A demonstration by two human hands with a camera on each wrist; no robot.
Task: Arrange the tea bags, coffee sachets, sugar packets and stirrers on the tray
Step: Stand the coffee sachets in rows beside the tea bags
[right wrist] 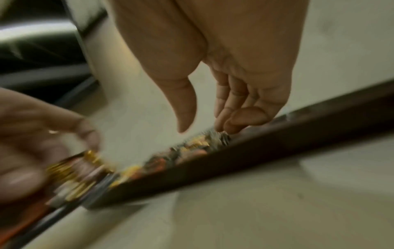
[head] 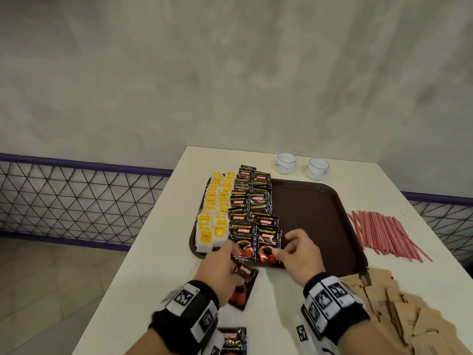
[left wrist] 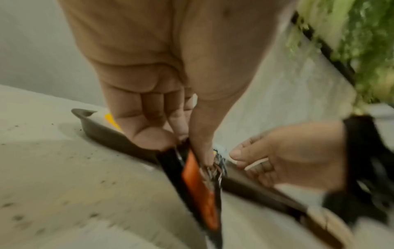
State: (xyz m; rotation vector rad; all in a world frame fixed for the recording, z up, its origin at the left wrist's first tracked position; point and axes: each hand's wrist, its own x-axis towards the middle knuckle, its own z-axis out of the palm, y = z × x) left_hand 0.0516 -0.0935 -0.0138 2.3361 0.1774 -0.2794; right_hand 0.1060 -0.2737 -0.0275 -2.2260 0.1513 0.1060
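Your left hand pinches a coffee sachet between thumb and fingers just off the near edge of the tray; the sachet hangs over the table, tilted; your right hand rests its loosely bent fingers, spread and clamped on nothing, on the nearest sachet of the coffee rows at the tray's near edge; 2 columns of tea bags fill the tray's left side, with 2 columns of coffee just beside them; the tray's right half lies bare; stirrers lie on the table right of the tray; sugar packets sit piled near your right wrist; another sachet lies by your left wrist; 2 cups stand beyond the tray.
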